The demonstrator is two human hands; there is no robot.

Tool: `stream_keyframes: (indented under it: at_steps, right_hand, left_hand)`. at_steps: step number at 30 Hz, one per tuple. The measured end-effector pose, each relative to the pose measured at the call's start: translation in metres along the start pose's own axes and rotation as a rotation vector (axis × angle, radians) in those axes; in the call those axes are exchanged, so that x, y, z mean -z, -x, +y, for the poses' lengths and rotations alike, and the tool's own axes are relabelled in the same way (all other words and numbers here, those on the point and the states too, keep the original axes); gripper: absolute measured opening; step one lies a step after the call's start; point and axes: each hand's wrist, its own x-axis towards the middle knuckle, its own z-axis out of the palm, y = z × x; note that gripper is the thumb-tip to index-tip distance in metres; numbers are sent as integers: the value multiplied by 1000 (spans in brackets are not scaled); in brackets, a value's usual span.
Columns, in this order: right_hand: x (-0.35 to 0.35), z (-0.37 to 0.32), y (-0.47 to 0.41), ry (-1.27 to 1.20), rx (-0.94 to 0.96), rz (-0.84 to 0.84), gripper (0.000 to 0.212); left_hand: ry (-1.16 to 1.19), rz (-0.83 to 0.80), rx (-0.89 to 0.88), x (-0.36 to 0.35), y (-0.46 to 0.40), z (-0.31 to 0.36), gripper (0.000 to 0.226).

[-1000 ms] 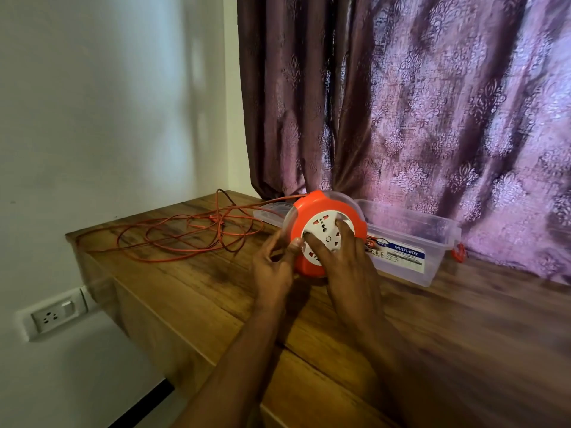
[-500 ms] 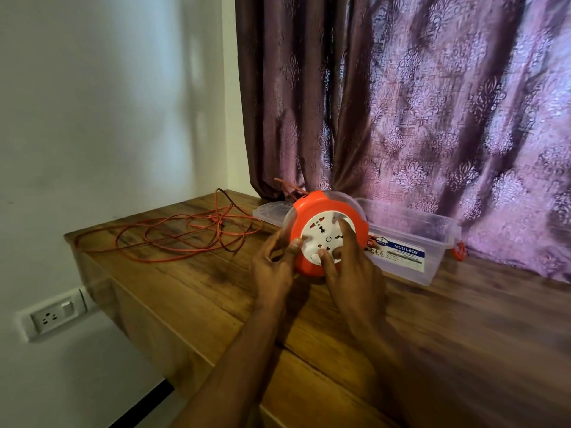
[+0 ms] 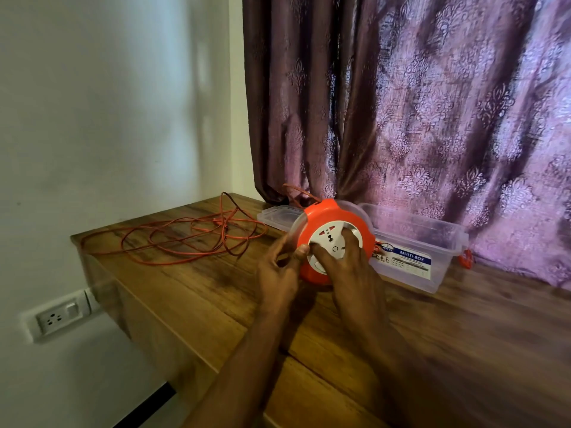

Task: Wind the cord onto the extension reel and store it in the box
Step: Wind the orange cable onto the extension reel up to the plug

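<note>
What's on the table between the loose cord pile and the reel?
In the head view, mainly the left hand gripping the reel, with bare table beyond; the clear lid lies further back.

Your 2 hands on the reel

Your left hand (image 3: 279, 270) grips the orange reel (image 3: 335, 223) at its edge; your right hand (image 3: 350, 267) presses its white face, cord (image 3: 185, 239) loose on the table (image 3: 216, 298).

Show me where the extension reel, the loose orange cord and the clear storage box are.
extension reel (image 3: 333, 242): head view, on its white socket face.
loose orange cord (image 3: 185, 239): head view, on the tangled loops lying on the wooden table.
clear storage box (image 3: 432, 242): head view, on its front wall above the label.
</note>
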Motion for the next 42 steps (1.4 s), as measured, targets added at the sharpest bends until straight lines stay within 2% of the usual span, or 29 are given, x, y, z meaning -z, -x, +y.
stream_keyframes:
  at_steps: [6,13,17,20,22,24,28,32,35,39,42]
  right_hand:
    - [7,3,0,-38,-134,39,57]
    - [10,-2,2,-241,-267,112,57]
    - [8,-3,4,-229,-205,170,58]
    - [10,-4,2,-116,-54,192,65]
    - [10,-5,1,-62,56,153,77]
    - [10,-7,1,-54,105,94,80]
    - [16,-10,-1,-81,82,-3,75]
    - [17,-5,-1,-8,74,-70,66]
    - [16,-2,-1,3,72,-97,67]
    - [13,1,0,4,8,-41,74]
    - [13,3,-1,-45,-74,19,65]
  left_hand:
    - [15,8,1,0,2,1,45]
    - [44,28,13,-1,1,0,40]
    - [81,55,50,0,0,-2,39]
    - [102,82,65,3,-2,-1,56]
    - [93,61,32,2,-1,1,47]
    - [79,32,-5,1,0,1,38]
    - [60,38,-3,1,-1,-1,40]
    - [51,37,24,2,-1,-1,43]
    - [45,29,17,2,0,0,43]
    - [54,15,10,3,2,2,45]
    - [42,13,12,1,3,3,40]
